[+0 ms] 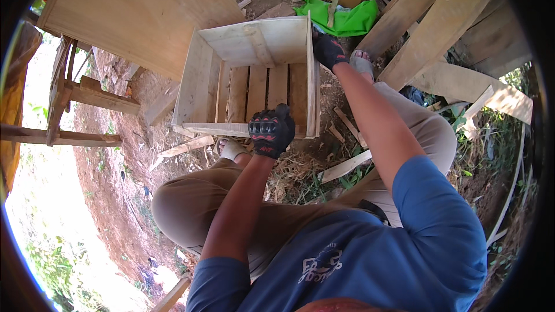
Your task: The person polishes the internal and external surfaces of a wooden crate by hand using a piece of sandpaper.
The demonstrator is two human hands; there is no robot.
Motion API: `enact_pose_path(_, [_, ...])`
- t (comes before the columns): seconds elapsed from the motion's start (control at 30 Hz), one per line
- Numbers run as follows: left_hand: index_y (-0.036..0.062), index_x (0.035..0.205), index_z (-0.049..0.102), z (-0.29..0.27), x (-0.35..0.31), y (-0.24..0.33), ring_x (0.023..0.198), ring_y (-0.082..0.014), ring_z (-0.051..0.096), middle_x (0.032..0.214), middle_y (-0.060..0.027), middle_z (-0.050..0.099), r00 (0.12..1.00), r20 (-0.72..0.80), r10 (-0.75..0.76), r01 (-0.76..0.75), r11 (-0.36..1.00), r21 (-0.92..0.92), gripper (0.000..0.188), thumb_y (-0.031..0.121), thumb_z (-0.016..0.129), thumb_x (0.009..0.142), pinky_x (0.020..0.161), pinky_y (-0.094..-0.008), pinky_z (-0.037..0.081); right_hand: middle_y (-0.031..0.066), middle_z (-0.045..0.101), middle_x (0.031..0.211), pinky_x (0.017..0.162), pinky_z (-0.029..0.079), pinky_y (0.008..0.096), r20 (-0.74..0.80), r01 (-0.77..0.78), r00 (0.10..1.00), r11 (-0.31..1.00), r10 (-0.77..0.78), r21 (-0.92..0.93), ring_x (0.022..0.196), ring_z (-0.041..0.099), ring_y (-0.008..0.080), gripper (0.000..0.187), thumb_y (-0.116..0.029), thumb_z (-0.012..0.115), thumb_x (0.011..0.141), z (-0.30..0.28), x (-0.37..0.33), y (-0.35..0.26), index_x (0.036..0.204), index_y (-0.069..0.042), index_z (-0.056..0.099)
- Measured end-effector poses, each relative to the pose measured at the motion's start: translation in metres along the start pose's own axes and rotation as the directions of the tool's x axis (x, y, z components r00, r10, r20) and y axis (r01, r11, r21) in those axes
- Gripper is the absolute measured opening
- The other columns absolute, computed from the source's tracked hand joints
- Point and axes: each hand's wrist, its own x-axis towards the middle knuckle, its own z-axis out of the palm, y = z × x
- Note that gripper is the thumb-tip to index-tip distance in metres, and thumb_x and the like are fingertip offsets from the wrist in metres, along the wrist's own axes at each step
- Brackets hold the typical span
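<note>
One broad pale panel [133, 17] at left, next to the wooden crate [199, 84], which sits mid-view, open side facing the camera. Four walls and a slatted base are in place — crate body looks mostly built, as a judgement. What's left is unclear: no tool shows, joints too small to check. Hands are apart, both gloved. Left hand [270, 132] curls closed over the near rim. Right hand [329, 52] is at the right wall's outer side — fingers partly hidden, can't tell the grip. Further right, green sheeting [355, 20] and long planks [440, 23].
</note>
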Motion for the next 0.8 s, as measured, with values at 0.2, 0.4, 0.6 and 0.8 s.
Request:
enact_pose_path(0.2, [0.0161, 0.098, 0.077, -0.005, 0.011, 0.012, 0.073, -0.0368, 0.073, 0.079, -0.016, 0.075, 0.998, 0.068, -0.013, 0.017, 0.998, -0.061, 0.014, 0.02, 0.068, 0.088, 0.071, -0.0512, 0.055, 0.0285, 0.071, 0.118, 0.087, 0.056, 0.0585, 0.113, 0.011, 0.994, 0.997, -0.001, -0.083, 0.102, 0.071, 0.0492, 0.043, -0.026, 0.047, 0.105, 0.025, -0.057, 0.05, 0.143, -0.012, 0.061])
enact_pose_path(0.4, [0.0153, 0.095, 0.073, 0.005, 0.002, -0.001, 0.063, -0.0327, 0.068, 0.069, -0.0115, 0.07, 0.995, -0.079, 0.056, -0.058, 0.998, -0.029, 0.01, 0.018, 0.071, 0.086, 0.062, -0.0493, 0.052, 0.0281, 0.067, 0.131, 0.086, 0.057, 0.0583, 0.107, 0.215, 0.97, 0.976, -0.217, 0.023, 0.097, 0.071, 0.0488, 0.046, -0.029, 0.05, 0.105, 0.024, -0.238, 0.014, 0.149, -0.015, 0.054])
enact_pose_path(0.6, [0.0154, 0.099, 0.071, -0.001, -0.001, -0.002, 0.064, -0.0327, 0.068, 0.069, -0.0115, 0.07, 0.999, -0.029, 0.04, -0.04, 0.999, -0.003, 0.013, 0.018, 0.071, 0.086, 0.064, -0.0493, 0.052, 0.0269, 0.075, 0.108, 0.085, 0.055, 0.0592, 0.153, -0.105, 0.984, 0.993, 0.096, 0.057, 0.098, 0.071, 0.0491, 0.04, -0.038, 0.044, 0.11, 0.011, -0.14, -0.004, 0.123, -0.011, 0.072])
enact_pose_path(0.8, [0.0161, 0.099, 0.072, -0.003, 0.009, 0.006, 0.064, -0.033, 0.068, 0.07, -0.0117, 0.07, 0.999, 0.019, 0.041, -0.041, 0.999, -0.009, 0.014, 0.018, 0.071, 0.085, 0.064, -0.0494, 0.052, 0.0286, 0.073, 0.116, 0.092, 0.055, 0.0579, -0.012, -0.025, 1.0, 0.998, 0.025, -0.054, 0.107, 0.07, 0.0479, 0.042, -0.036, 0.044, 0.109, 0.009, 0.007, 0.023, 0.122, -0.007, 0.072])
